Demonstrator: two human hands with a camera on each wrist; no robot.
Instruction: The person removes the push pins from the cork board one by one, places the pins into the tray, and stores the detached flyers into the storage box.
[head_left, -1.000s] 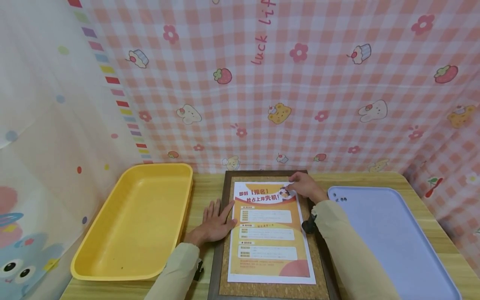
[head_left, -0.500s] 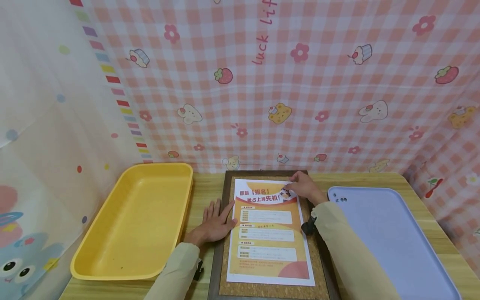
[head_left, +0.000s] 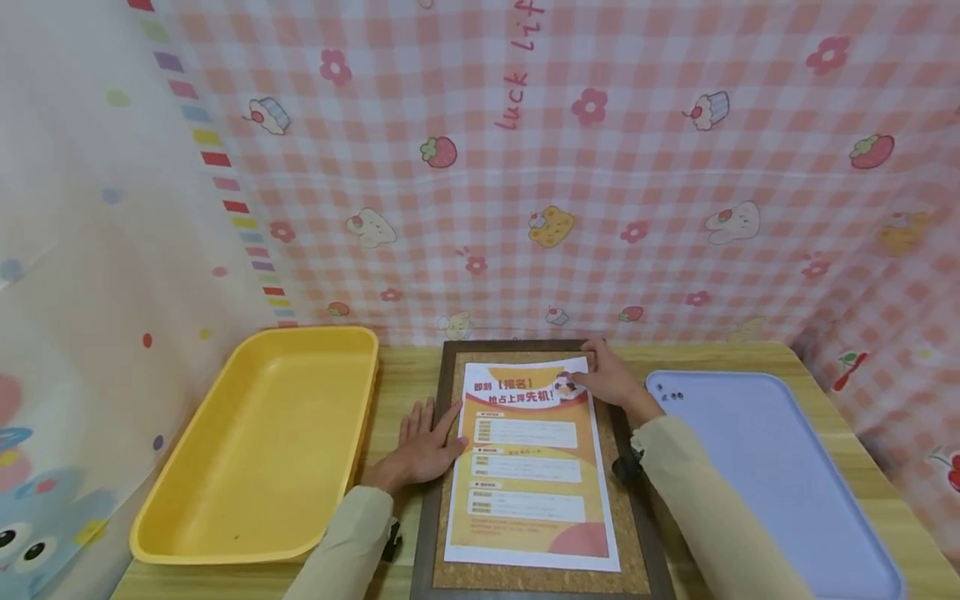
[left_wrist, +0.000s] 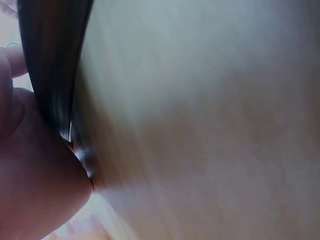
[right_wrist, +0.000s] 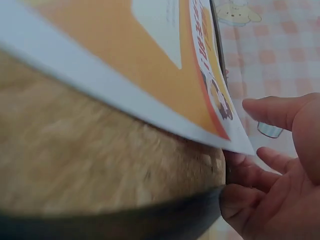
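Observation:
A framed cork board (head_left: 626, 533) lies on the table with an orange and white printed poster (head_left: 525, 500) on it. Beside the board's left edge rests my left hand (head_left: 420, 454), fingers spread, its thumb and index fingertips at the poster's left side. My right hand (head_left: 615, 383) is at the poster's top right corner. In the right wrist view, that corner lifts off the cork between the right thumb (right_wrist: 275, 110) and the other fingers, which touch the board's rim; the thumb stands apart from the paper. The left wrist view shows the left palm (left_wrist: 40, 175) against the dark frame (left_wrist: 52, 60).
A yellow tray (head_left: 367, 392) stands on the left of the wooden table (head_left: 397, 367). To the right lies a lilac tray (head_left: 750, 467) with several small dark items (head_left: 671, 396) at its far left corner. Behind hangs a pink checked cloth (head_left: 480, 192).
The poster has shifted slightly on the cork. My right thumb and fingers have spread apart at its top right corner. The left hand keeps its place, and the head view has turned slightly.

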